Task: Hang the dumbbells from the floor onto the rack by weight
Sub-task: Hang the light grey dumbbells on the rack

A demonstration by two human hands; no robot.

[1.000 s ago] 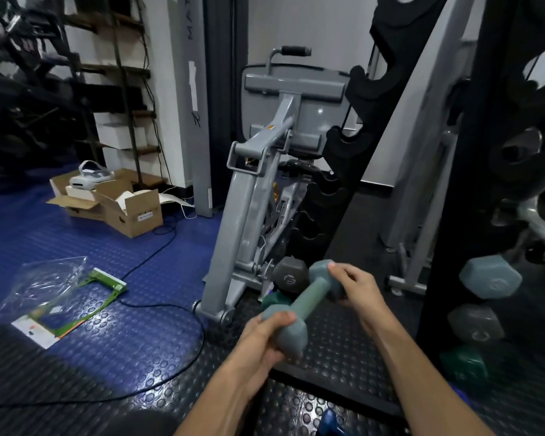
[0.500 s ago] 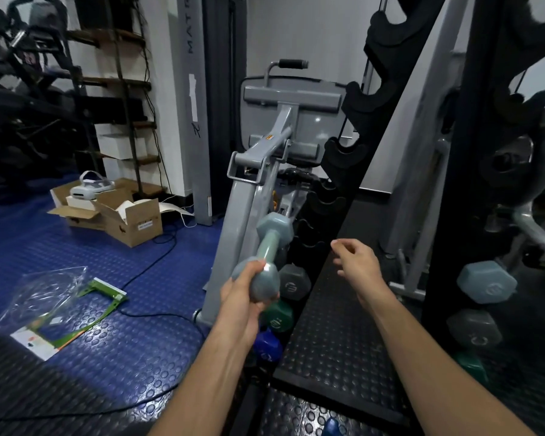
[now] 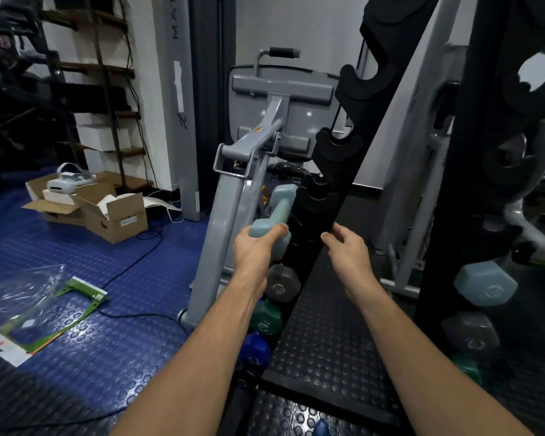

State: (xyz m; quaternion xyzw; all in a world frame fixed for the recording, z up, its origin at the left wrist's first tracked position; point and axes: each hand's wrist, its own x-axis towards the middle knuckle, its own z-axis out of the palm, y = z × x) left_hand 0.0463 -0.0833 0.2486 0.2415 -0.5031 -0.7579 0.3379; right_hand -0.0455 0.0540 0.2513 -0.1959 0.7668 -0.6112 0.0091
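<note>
One pale teal dumbbell (image 3: pixel 272 217) sits gripped by its near head in my left hand (image 3: pixel 255 251), beside the rack (image 3: pixel 337 146); my right hand (image 3: pixel 348 253) hovers loose (empty). I'd seat its handle squarely in the free cradle above the grey dumbbell (image 3: pixel 280 283).

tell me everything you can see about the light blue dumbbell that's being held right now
The light blue dumbbell has two faceted heads joined by a thick handle, all in one matte, rubbery-looking coating. The left hand grips its near head, the thumb across the head's face. It tilts up and away, the far head by the black notched rack upright, above the grey dumbbell already racked. Whether it touches the rack is unclear. The right hand is clear of it.
</note>
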